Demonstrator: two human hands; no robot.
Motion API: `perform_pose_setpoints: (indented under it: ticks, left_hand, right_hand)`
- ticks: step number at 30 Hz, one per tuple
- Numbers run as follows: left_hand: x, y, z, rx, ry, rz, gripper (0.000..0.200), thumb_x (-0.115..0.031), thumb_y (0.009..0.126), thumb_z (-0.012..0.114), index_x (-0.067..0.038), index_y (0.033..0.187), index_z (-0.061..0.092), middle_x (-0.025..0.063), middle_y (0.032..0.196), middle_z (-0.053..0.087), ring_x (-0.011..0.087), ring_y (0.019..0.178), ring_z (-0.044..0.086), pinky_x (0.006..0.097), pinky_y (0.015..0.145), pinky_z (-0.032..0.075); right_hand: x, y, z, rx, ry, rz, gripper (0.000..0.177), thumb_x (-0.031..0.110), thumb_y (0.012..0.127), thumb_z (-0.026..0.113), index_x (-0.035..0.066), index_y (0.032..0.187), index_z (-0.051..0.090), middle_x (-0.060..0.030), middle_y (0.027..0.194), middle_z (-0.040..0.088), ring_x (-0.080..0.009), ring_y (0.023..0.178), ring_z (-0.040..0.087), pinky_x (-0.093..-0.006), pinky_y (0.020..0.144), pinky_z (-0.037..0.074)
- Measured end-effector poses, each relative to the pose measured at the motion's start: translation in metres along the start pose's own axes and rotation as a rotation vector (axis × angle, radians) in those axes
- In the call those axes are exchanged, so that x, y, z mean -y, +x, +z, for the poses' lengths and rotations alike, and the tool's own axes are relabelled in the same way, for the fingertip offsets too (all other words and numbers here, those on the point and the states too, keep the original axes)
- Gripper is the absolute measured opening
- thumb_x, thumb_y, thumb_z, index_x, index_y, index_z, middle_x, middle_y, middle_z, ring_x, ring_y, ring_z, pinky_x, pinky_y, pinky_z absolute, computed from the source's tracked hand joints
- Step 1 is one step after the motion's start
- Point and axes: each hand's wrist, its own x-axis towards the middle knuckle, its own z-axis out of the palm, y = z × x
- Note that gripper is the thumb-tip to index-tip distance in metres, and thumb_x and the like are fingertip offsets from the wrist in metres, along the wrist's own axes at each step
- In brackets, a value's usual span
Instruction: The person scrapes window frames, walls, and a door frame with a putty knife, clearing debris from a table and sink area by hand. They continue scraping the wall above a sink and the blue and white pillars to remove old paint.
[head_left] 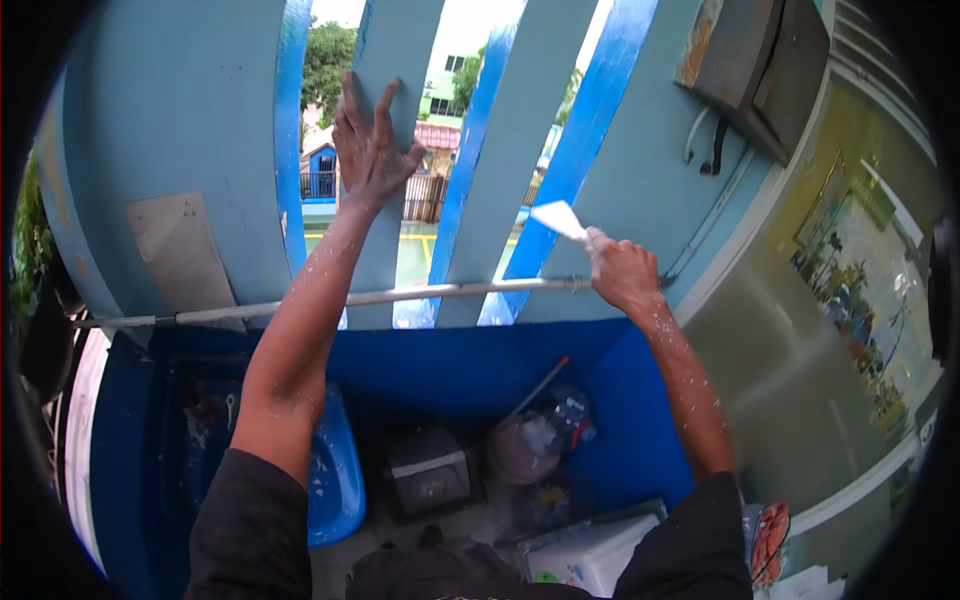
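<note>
My left hand (pixel 375 155) is raised against a grey-blue upright slat (pixel 398 55), its fingers spread and holding nothing. In my right hand (pixel 625 270) is a putty knife (pixel 560 217), its pale blade pointing up and left across a bright blue slat edge (pixel 590 140). The fingers are wrapped round its handle, which is mostly hidden. White specks dot both forearms. Below the hands, a pale pipe (pixel 430 292) runs across the foot of the slats.
A blue basin (pixel 345 480), a dark box (pixel 430 475), a bucket (pixel 520 450) and a clear plastic bottle (pixel 570 410) stand below. A white container (pixel 600 550) is near my right arm. A metal box (pixel 745 70) hangs upper right beside a window (pixel 800 330).
</note>
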Motion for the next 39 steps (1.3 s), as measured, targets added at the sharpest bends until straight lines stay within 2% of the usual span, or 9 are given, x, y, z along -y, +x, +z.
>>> perform_pose_setpoints:
  ticks: [7, 14, 18, 21, 26, 29, 30, 33, 39]
  left_hand:
    - [0.005, -0.004, 0.012, -0.069, 0.091, 0.072, 0.098, -0.039, 0.077, 0.079, -0.036, 0.160, 0.026, 0.0297, 0.166, 0.009, 0.0483, 0.146, 0.027, 0.0566, 0.113, 0.035]
    - [0.005, -0.006, 0.019, -0.057, 0.027, 0.111, 0.098, -0.043, 0.079, 0.074, -0.037, 0.161, 0.020, 0.0318, 0.164, 0.006, 0.0483, 0.149, 0.017, 0.0608, 0.117, 0.021]
    - [0.007, -0.006, 0.024, 0.063, -0.170, 0.060, 0.094, -0.033, 0.081, 0.072, -0.025, 0.159, 0.021, 0.0279, 0.150, 0.033, 0.0437, 0.137, 0.037, 0.0568, 0.112, 0.033]
    - [0.009, -0.010, 0.028, 0.133, -0.260, 0.011, 0.092, -0.028, 0.081, 0.072, -0.019, 0.158, 0.021, 0.0252, 0.139, 0.050, 0.0407, 0.130, 0.049, 0.0549, 0.109, 0.039]
    - [0.003, -0.010, 0.026, -0.012, 0.023, 0.113, 0.091, -0.027, 0.082, 0.071, -0.018, 0.157, 0.020, 0.0212, 0.122, 0.065, 0.0372, 0.122, 0.057, 0.0540, 0.107, 0.041]
    - [0.009, -0.011, 0.030, 0.113, -0.321, -0.004, 0.090, -0.031, 0.083, 0.071, -0.019, 0.155, 0.020, 0.0221, 0.120, 0.066, 0.0378, 0.118, 0.060, 0.0533, 0.105, 0.043]
    - [0.007, -0.009, 0.028, 0.113, -0.305, 0.013, 0.090, -0.035, 0.083, 0.072, -0.019, 0.154, 0.021, 0.0237, 0.121, 0.064, 0.0394, 0.114, 0.062, 0.0528, 0.102, 0.046]
    - [-0.005, -0.011, 0.016, -0.002, 0.254, 0.036, 0.108, -0.024, 0.070, 0.080, -0.023, 0.162, 0.021, 0.0247, 0.169, 0.005, 0.0458, 0.154, 0.015, 0.0610, 0.122, 0.024]
    - [-0.002, -0.012, 0.019, -0.007, 0.255, 0.013, 0.104, -0.023, 0.072, 0.077, -0.026, 0.161, 0.023, 0.0230, 0.170, 0.004, 0.0432, 0.156, 0.010, 0.0611, 0.123, 0.021]
  right_hand:
    - [0.007, -0.128, 0.117, -0.222, 1.146, 0.548, 0.023, 0.018, 0.105, 0.050, 0.001, 0.118, 0.058, -0.0089, 0.077, 0.062, -0.0197, 0.066, 0.061, -0.0373, 0.064, 0.050]
    - [0.081, -0.182, 0.246, -0.213, 1.064, 0.634, 0.035, 0.016, 0.101, 0.057, 0.000, 0.132, 0.056, -0.0172, 0.095, 0.071, -0.0259, 0.077, 0.071, -0.0407, 0.071, 0.055]
    - [0.099, -0.156, 0.239, 0.097, 1.277, 0.690, 0.034, 0.026, 0.104, 0.052, 0.001, 0.124, 0.063, -0.0206, 0.090, 0.073, -0.0360, 0.080, 0.073, -0.0482, 0.072, 0.054]
    - [0.089, -0.124, 0.313, -0.109, 1.152, 0.584, 0.037, 0.030, 0.107, 0.049, -0.002, 0.119, 0.063, -0.0070, 0.066, 0.063, -0.0146, 0.047, 0.058, -0.0314, 0.044, 0.045]
    - [0.109, -0.116, 0.290, 0.086, 1.362, 0.627, 0.037, 0.029, 0.108, 0.047, -0.004, 0.109, 0.063, -0.0073, 0.062, 0.058, -0.0179, 0.039, 0.056, -0.0326, 0.037, 0.044]
    - [0.105, -0.108, 0.303, -0.014, 1.207, 0.717, 0.036, 0.029, 0.108, 0.047, -0.003, 0.105, 0.062, -0.0068, 0.061, 0.055, -0.0175, 0.037, 0.054, -0.0326, 0.036, 0.043]
    - [0.110, -0.109, 0.304, -0.033, 1.245, 0.736, 0.037, 0.030, 0.108, 0.046, -0.003, 0.104, 0.061, -0.0061, 0.060, 0.054, -0.0167, 0.037, 0.053, -0.0321, 0.036, 0.043]
    - [0.128, -0.121, 0.301, 0.065, 1.320, 0.636, 0.038, 0.031, 0.109, 0.045, -0.003, 0.105, 0.061, -0.0055, 0.061, 0.054, -0.0160, 0.038, 0.053, -0.0317, 0.036, 0.043]
    - [0.135, -0.122, 0.298, 0.105, 1.388, 0.653, 0.038, 0.031, 0.109, 0.044, -0.003, 0.104, 0.060, -0.0051, 0.061, 0.053, -0.0153, 0.037, 0.050, -0.0315, 0.034, 0.041]
